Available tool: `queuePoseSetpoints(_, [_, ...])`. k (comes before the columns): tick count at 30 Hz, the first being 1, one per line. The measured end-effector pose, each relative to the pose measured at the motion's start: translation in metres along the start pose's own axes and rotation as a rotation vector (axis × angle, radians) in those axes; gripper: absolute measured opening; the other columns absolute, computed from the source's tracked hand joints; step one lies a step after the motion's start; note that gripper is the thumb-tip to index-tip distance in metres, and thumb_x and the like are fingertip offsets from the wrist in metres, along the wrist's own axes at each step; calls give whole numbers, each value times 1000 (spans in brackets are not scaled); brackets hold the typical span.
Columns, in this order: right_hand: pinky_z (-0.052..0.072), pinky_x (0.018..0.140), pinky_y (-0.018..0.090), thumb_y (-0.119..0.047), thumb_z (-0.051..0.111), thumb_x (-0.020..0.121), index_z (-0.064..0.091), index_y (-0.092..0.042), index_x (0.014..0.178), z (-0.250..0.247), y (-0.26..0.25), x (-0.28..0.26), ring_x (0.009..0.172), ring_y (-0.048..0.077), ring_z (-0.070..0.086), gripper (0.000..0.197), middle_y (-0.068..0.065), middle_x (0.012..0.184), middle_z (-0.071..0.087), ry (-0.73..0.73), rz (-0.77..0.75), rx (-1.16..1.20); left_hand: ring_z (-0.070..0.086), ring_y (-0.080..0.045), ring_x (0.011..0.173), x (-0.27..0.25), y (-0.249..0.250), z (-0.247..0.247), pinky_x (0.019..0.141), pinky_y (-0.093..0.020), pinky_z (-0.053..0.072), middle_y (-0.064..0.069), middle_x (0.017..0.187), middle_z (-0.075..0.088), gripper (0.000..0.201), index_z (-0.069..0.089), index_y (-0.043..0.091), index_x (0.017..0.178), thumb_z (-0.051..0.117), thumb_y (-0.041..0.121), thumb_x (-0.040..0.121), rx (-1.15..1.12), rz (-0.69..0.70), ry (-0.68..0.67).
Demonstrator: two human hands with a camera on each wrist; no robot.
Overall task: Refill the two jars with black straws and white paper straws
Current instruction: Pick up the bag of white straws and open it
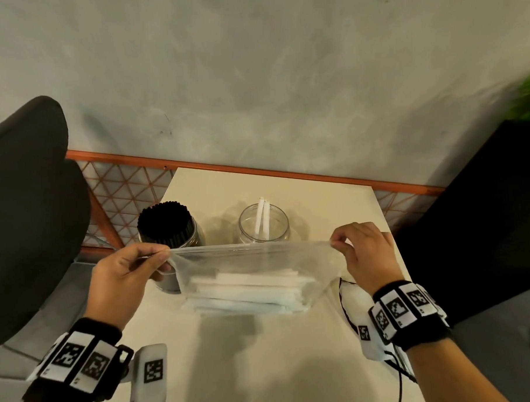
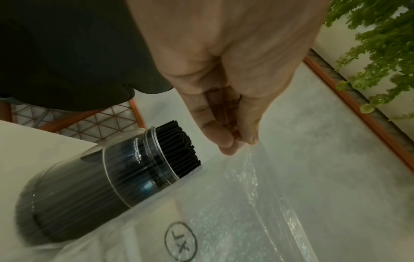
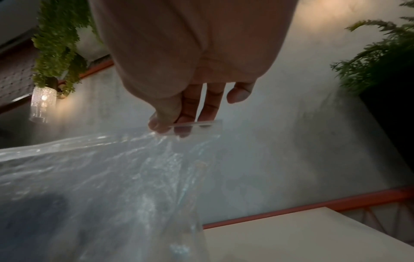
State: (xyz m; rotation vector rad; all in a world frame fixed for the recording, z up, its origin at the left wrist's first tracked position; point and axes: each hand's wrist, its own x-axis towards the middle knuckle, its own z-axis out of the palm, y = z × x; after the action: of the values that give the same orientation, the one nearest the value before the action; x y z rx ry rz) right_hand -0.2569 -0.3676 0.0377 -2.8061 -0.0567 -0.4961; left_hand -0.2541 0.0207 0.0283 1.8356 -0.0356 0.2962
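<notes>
A clear plastic bag [image 1: 254, 262] of white paper straws [image 1: 246, 289] hangs stretched above the cream table [image 1: 265, 368]. My left hand [image 1: 157, 257] pinches the bag's top left corner [image 2: 241, 143]. My right hand [image 1: 340, 243] pinches the top right corner [image 3: 177, 127]. Behind the bag stands a glass jar packed with black straws [image 1: 166, 223], also close in the left wrist view [image 2: 134, 177]. To its right a clear jar [image 1: 264, 223] holds two white paper straws [image 1: 262, 216].
The table's far edge meets an orange-framed mesh rail [image 1: 256, 170] and a grey wall. A dark chair back [image 1: 24, 211] stands at the left and a black block [image 1: 486, 221] at the right. Green plants [image 2: 376, 44] hang near the wall.
</notes>
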Motion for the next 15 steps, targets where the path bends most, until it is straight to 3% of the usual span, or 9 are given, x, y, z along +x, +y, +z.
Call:
queuePoseSetpoints(3, [26,79,31,-23,63,93,65,-29,88,-2,7,0,96,14,54,8,-18,86,61,-7,28,6,65,-21,60,0,-1,1,60,-24,56,-2,71,72,7,71,11,85,66,7,83,1,-10,13])
queuePoseSetpoints(7, [24,76,30,-24,62,93,65,-27,89,-4,18,0,96,15,53,6,-16,88,62,-8,58,-8,67,-25,65,0,-6,-3,61,-26,58,-2,73,72,9,71,18,83,66,10,83,-2,-19,30])
queuePoseSetpoints(11, [44,71,36,-19,64,92,65,-22,87,-8,34,-3,87,20,58,6,-10,88,64,3,70,41,67,-28,70,-1,-10,-11,62,-23,58,-1,75,72,10,72,21,83,67,12,83,8,-46,41])
queuePoseSetpoints(15, [49,64,19,-12,52,100,57,-17,92,-7,31,-3,75,14,68,10,-3,93,68,-84,248,394,67,-21,74,-2,-3,-4,75,-34,57,1,83,70,9,67,22,82,66,13,84,45,-58,9])
